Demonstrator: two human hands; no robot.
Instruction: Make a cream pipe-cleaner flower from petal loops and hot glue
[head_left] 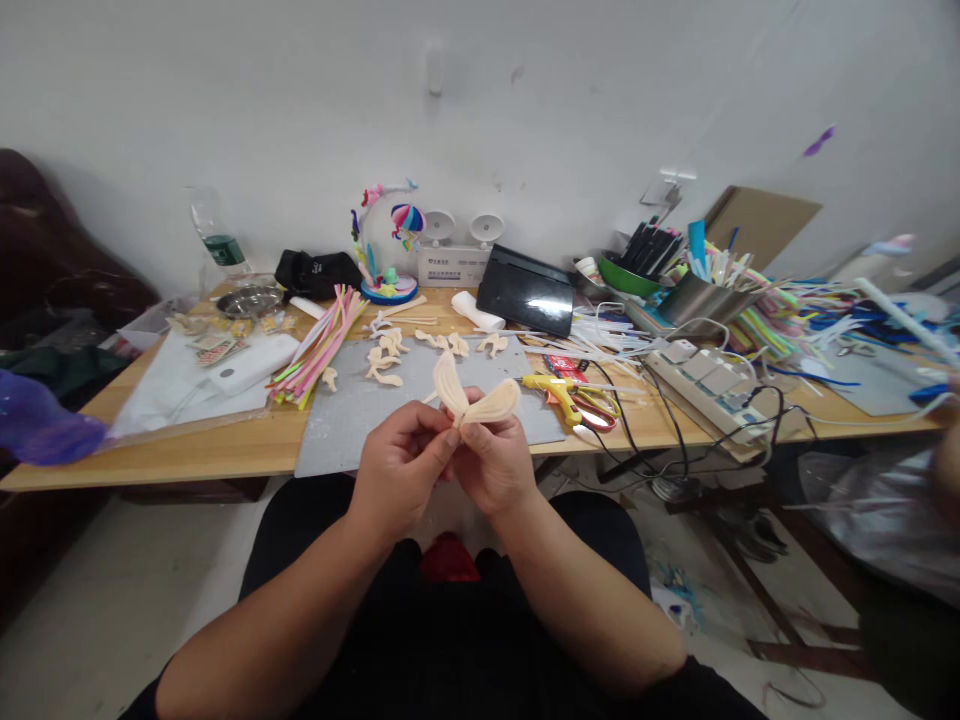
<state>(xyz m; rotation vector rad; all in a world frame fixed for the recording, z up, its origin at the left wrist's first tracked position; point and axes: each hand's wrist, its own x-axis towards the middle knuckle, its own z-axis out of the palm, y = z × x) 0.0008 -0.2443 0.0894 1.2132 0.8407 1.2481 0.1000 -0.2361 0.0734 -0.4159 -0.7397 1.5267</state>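
Note:
Just in front of the mat's near edge, my left hand (401, 462) and my right hand (496, 468) pinch the base of a cream two-lobed piece (493, 404), shaped like a pair of wings or petals. It looks made of bent fuzzy stems laid side by side. The lobes spread upward and to the right; fingers hide where they join. Behind the hands lies a grey cutting mat (330, 425), with several small curled cream pieces (384, 352) on it. A yellow hot glue gun (553, 386) rests at the mat's right side, near my right hand.
A bundle of coloured pipe cleaners (324, 348) lies left of the mat. A power strip (709, 390) with trailing cables sits at right. Behind stand a colourful craft ornament (390, 285), a black shiny box (525, 290) and a metal container (701, 305). Someone's arm (946, 455) shows at far right.

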